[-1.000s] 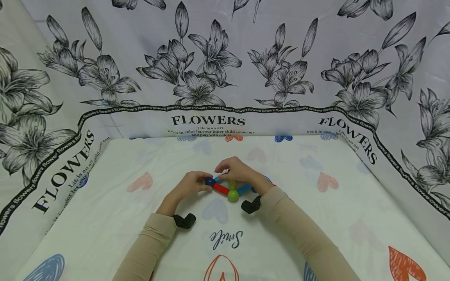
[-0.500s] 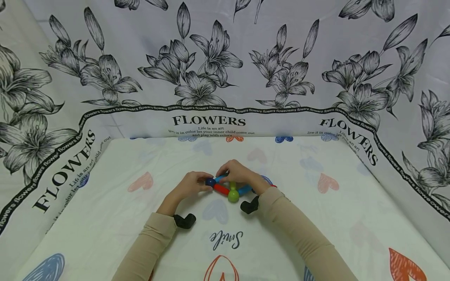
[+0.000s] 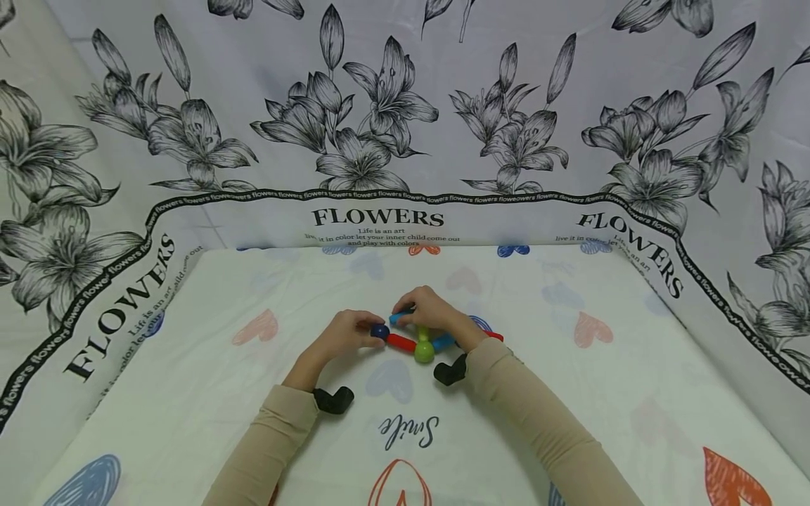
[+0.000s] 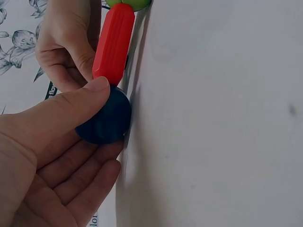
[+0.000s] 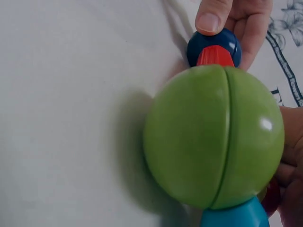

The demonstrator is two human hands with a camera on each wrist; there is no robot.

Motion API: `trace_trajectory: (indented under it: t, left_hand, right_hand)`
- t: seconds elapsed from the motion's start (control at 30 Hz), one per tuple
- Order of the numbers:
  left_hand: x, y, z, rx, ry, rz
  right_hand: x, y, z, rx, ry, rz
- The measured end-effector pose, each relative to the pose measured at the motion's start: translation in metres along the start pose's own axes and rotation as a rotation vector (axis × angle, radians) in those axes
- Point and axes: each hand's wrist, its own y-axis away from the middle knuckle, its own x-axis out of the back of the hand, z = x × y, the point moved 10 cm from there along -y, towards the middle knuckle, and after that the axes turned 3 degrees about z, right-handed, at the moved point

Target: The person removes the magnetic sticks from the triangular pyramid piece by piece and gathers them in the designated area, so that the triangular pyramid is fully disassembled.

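A toy frame of rods and balls lies on the heart-print sheet [image 3: 253, 393]. My left hand [image 3: 365, 330] pinches its dark blue ball [image 3: 380, 332] between thumb [image 4: 71, 109] and fingers. A red rod [image 3: 401, 342] runs from that ball to a green ball [image 3: 424, 351]. My right hand [image 3: 408, 309] curls over a light blue rod [image 3: 400, 318] just behind the dark blue ball. In the right wrist view the green ball [image 5: 213, 137] fills the frame, with the red rod [image 5: 215, 56] and dark blue ball [image 5: 213, 45] beyond it. Another blue rod [image 3: 443, 342] leaves the green ball rightward.
A red piece [image 3: 496, 336] shows past my right wrist. Black wrist cameras [image 3: 333, 399] [image 3: 451, 370] sit under both beige sleeves. Flower-print cloth walls [image 3: 392, 140] rise behind and on both sides of the sheet.
Both hands stay on the toy frame; my right hand's fingers have settled slightly lower over the light blue rod. The view has shifted a little.
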Motion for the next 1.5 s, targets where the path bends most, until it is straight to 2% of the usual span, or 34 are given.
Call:
trace_trajectory:
  t: [0.17, 0.53, 0.83, 0.93, 1.17, 1.43, 1.5]
  left_hand:
    - [0.001, 0.001, 0.001, 0.002, 0.005, 0.000]
    - [-0.001, 0.000, 0.002, 0.005, 0.022, -0.017]
    - [-0.001, 0.000, 0.003, -0.013, 0.025, -0.015]
    - [-0.001, -0.001, 0.002, -0.013, 0.036, -0.017]
    - [-0.002, 0.000, 0.000, -0.011, 0.050, -0.022]
    - [-0.003, 0.000, -0.002, -0.004, 0.054, -0.020]
    - [-0.003, 0.000, -0.002, -0.006, 0.056, -0.021]
  right_hand:
    - [0.000, 0.001, 0.001, 0.002, -0.002, 0.013]
    - [0.009, 0.013, -0.009, 0.031, -0.026, 0.109]
    - [0.008, 0.028, -0.015, 0.030, -0.094, 0.175]
    - [0.005, 0.034, -0.018, 0.030, -0.120, 0.174]
    - [-0.004, 0.043, -0.031, 0.053, -0.103, 0.157]
    - [-0.011, 0.045, -0.027, -0.040, -0.136, 0.156]
    - [-0.012, 0.045, -0.027, -0.035, -0.118, 0.165]
